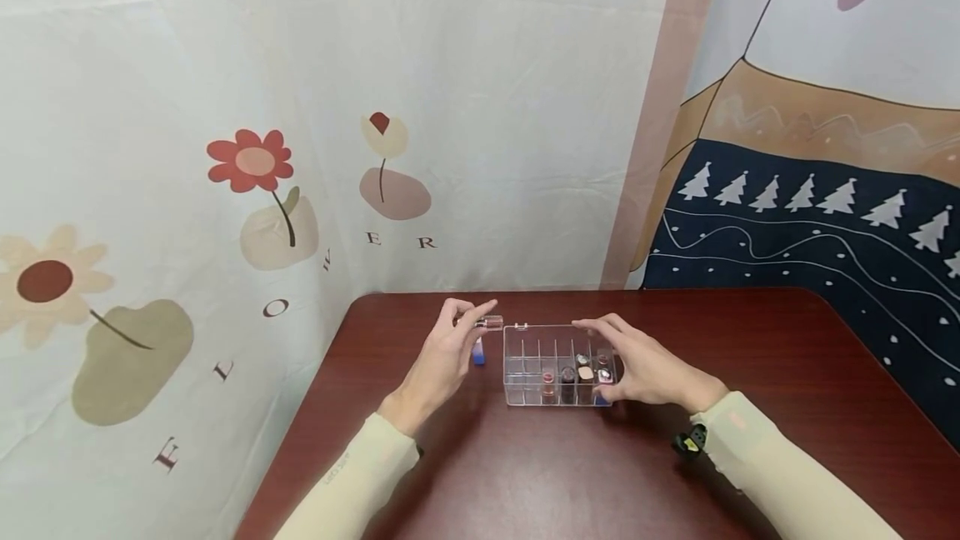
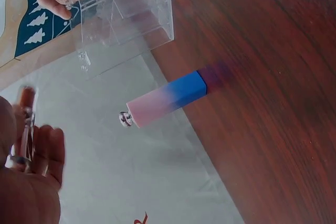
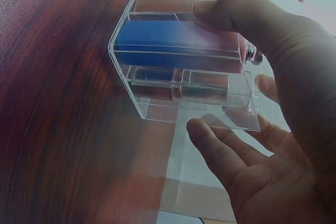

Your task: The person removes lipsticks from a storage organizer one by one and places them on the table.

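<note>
My left hand [image 1: 448,346] pinches a small lipstick tube [image 1: 491,322] with a clear part, raised left of a clear divided lipstick organizer [image 1: 517,397]. In the left wrist view this lipstick [image 2: 24,129] lies between thumb and fingers. My right hand [image 1: 647,365] grips the organizer's right end, its thumb at the front and its fingers behind, as the right wrist view shows. Several lipsticks stand in the right-hand compartments, among them a blue-to-pink one [image 3: 178,40] with a silver knob. A similar blue-to-pink lipstick [image 2: 168,98] stands on the table behind the left hand.
The dark red wooden table [image 1: 525,473] carries the organizer near its far side. Behind it hangs a pale cloth [image 1: 510,107] printed with flowers and letters. A dark blue cloth with white trees [image 1: 810,223] hangs at the right.
</note>
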`<state>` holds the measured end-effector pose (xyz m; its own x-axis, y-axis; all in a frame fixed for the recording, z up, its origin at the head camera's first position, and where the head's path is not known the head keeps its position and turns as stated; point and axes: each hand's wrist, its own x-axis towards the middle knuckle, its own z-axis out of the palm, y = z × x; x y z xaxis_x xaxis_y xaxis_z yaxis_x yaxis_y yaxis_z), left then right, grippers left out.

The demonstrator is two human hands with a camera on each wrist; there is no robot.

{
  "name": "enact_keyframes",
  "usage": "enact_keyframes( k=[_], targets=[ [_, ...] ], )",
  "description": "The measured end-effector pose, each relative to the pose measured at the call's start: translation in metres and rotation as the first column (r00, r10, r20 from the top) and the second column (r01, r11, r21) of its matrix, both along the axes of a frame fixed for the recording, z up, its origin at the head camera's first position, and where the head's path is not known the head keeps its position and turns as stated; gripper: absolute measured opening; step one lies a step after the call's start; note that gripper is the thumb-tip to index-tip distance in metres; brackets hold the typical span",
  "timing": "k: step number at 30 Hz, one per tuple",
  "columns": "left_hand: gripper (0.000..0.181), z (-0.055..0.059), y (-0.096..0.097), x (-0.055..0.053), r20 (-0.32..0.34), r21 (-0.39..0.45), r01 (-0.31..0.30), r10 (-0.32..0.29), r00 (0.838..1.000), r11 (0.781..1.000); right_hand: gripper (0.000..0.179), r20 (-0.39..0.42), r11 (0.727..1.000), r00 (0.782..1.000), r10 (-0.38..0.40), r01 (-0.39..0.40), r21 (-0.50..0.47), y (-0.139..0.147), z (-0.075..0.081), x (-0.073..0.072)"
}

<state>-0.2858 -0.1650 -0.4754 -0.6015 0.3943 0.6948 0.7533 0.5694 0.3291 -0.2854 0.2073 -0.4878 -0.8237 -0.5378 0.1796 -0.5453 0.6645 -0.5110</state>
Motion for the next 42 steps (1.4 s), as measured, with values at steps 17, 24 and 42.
enact_keyframes(
  k=[17,24,42],
  targets=[
    [0.036,0.002,-0.009,0.004,0.150,-0.028,-0.086,0.090,0.985,0.996,0.111,-0.003,1.000,1.000,-0.001,0.001,0.006,0.000,0.000,0.001],
    [0.031,0.004,-0.017,0.001,0.119,-0.037,-0.160,0.163,0.979,0.986,0.111,-0.010,1.000,1.000,0.005,-0.005,0.004,0.000,0.000,0.001],
    [0.032,-0.007,-0.038,-0.010,0.200,-0.053,-0.218,0.225,0.954,0.974,0.107,-0.030,1.000,0.999,0.017,-0.017,-0.006,0.001,0.000,0.003]
  ],
)
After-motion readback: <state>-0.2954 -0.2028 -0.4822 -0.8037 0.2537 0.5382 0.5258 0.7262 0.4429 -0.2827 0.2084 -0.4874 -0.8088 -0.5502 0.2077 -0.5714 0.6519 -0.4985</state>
